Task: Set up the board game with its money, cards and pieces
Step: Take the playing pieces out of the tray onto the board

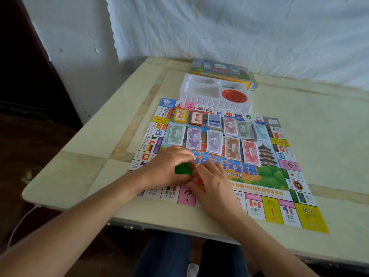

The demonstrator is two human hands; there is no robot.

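Best to set the small see-through green plastic pieces [182,169] down softly in one tidy heap — the fingers of the left hand [167,166] are curled round them, just over the colourful paper game board [269,176] on the pale desk [329,156]. The right hand [216,186] bends over small red pieces [199,179] beside them — gripping or not, I cannot tell. The green ones look shiny and lumpy.

The person's left forearm [89,212] and right forearm [259,234] are bare; dark blue trousers [165,254] cover the legs, with white footwear [192,269] below.
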